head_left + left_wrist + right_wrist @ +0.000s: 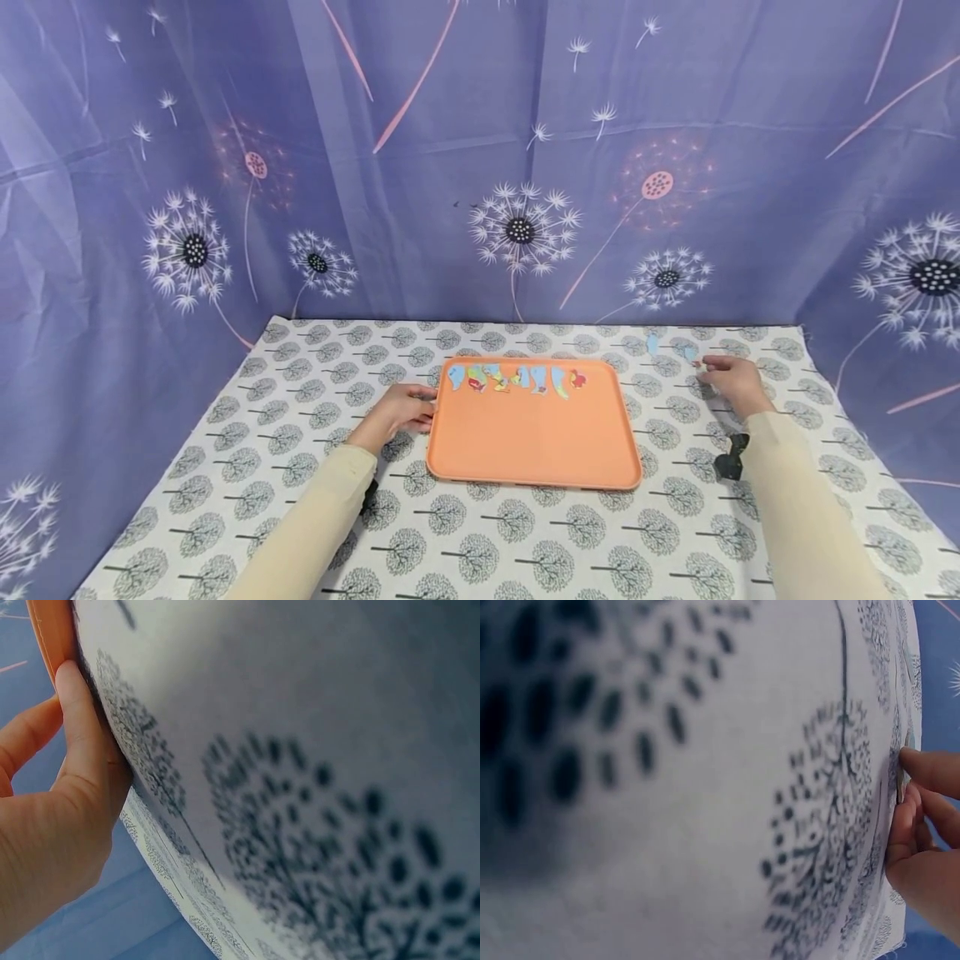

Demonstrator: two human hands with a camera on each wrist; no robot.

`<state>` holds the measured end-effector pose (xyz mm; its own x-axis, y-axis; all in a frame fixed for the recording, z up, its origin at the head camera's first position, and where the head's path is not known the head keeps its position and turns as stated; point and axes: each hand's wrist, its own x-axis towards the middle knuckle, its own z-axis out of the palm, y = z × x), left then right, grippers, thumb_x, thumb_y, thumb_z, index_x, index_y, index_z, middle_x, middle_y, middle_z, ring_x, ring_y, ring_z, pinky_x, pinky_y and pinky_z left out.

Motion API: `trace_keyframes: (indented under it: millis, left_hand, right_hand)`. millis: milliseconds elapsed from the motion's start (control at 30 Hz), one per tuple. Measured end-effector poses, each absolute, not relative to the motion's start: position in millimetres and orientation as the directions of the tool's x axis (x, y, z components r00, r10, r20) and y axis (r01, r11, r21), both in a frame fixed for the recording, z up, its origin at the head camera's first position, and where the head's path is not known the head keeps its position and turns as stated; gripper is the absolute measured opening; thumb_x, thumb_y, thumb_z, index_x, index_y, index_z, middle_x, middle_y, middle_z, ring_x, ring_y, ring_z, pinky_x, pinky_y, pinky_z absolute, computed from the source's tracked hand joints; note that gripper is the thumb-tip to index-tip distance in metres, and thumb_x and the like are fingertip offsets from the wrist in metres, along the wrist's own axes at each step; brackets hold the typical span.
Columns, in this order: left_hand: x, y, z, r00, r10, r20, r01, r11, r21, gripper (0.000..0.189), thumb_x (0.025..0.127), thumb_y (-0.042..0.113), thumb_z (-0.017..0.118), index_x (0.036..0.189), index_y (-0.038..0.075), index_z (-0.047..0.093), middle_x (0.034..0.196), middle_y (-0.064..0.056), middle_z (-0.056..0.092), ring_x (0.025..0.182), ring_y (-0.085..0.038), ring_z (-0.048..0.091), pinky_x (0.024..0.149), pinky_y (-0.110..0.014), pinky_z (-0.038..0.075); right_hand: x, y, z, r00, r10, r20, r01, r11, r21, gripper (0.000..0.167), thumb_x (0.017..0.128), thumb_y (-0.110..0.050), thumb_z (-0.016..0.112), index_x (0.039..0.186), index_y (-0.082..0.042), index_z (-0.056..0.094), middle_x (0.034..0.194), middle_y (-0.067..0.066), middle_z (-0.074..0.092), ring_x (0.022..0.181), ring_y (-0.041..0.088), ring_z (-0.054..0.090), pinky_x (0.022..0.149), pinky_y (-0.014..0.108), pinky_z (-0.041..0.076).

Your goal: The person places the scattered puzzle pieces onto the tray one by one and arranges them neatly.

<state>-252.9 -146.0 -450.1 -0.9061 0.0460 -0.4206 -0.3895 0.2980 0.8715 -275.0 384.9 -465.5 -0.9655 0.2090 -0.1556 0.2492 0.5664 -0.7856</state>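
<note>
An orange tray [534, 442] lies on the cloth, with a row of several small flat cut-out pieces [538, 379] in blue, green, yellow and red along its far side. At the tray's left edge is my left hand [405, 408]; in the left wrist view its fingertips touch the outside of the orange rim [54, 637]. Off to the right of the tray, my right hand [735, 383] is low over the cloth. Its thumb and fingers pinch a small flat piece [901, 787], seen edge-on in the right wrist view and mostly hidden by the fingers.
Light-blue flat pieces [652, 343] lie on the tree-print cloth [480, 554] near the far right of the table. A purple dandelion-print curtain [420, 208] rises behind the table and along both sides. Something black [730, 458] shows beside the right sleeve.
</note>
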Motion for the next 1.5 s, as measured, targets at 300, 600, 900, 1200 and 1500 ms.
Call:
trace_keyframes:
  millis: [300, 600, 900, 1200, 1500]
  left_hand:
    - [-253, -145, -449, -0.911, 0.053, -0.409, -0.375, 0.307, 0.875, 0.038, 0.088, -0.003, 0.064, 0.126, -0.003, 0.059, 0.082, -0.017, 0.067, 0.061, -0.015, 0.065, 0.063, -0.027, 0.062]
    - [-254, -146, -450, -0.902, 0.05, -0.429, -0.396, 0.297, 0.869, 0.04, 0.087, -0.003, 0.064, 0.127, -0.002, 0.059, 0.081, -0.016, 0.068, 0.058, -0.014, 0.064, 0.062, -0.026, 0.062]
    - [-254, -146, -452, -0.902, 0.056, -0.428, -0.397, 0.281, 0.874, 0.039, 0.087, -0.004, 0.063, 0.126, -0.004, 0.058, 0.081, -0.017, 0.068, 0.059, -0.014, 0.065, 0.064, -0.027, 0.063]
    - [-251, -145, -449, -0.9, 0.056, -0.432, -0.402, 0.279, 0.872, 0.038, 0.087, -0.004, 0.064, 0.125, -0.003, 0.059, 0.082, -0.017, 0.067, 0.062, -0.016, 0.065, 0.065, -0.027, 0.062]
    - [-252, -145, -447, -0.9, 0.053, -0.433, -0.401, 0.291, 0.869, 0.04, 0.088, -0.003, 0.064, 0.127, -0.003, 0.058, 0.084, -0.017, 0.068, 0.065, -0.017, 0.066, 0.066, -0.029, 0.063]
  right_hand:
    - [-273, 383, -462, -0.954, 0.277, -0.112, 0.26, 0.583, -0.769, 0.054, 0.091, -0.014, 0.061, 0.138, 0.006, 0.045, 0.133, 0.031, 0.045, 0.106, 0.036, 0.054, 0.066, 0.029, 0.053]
    - [-269, 380, -462, -0.946, 0.321, -0.05, 0.225, 0.535, -0.814, 0.044, 0.094, -0.019, 0.058, 0.132, 0.002, 0.054, 0.112, 0.017, 0.064, 0.076, 0.004, 0.059, 0.056, 0.021, 0.052]
    - [-268, 364, -450, -0.968, 0.246, -0.056, 0.131, 0.305, -0.943, 0.048, 0.092, -0.009, 0.062, 0.134, 0.01, 0.046, 0.077, -0.025, 0.062, 0.075, -0.002, 0.062, 0.074, 0.015, 0.058]
    - [-270, 334, -431, -0.971, 0.219, -0.096, 0.149, 0.24, -0.959, 0.047, 0.095, -0.013, 0.061, 0.134, 0.008, 0.046, 0.08, -0.021, 0.062, 0.078, -0.002, 0.065, 0.089, 0.025, 0.056]
    - [-272, 304, -426, -0.987, 0.155, -0.052, 0.066, 0.087, -0.994, 0.037, 0.091, -0.002, 0.062, 0.124, 0.012, 0.051, 0.08, -0.012, 0.067, 0.075, 0.003, 0.068, 0.079, 0.019, 0.058]
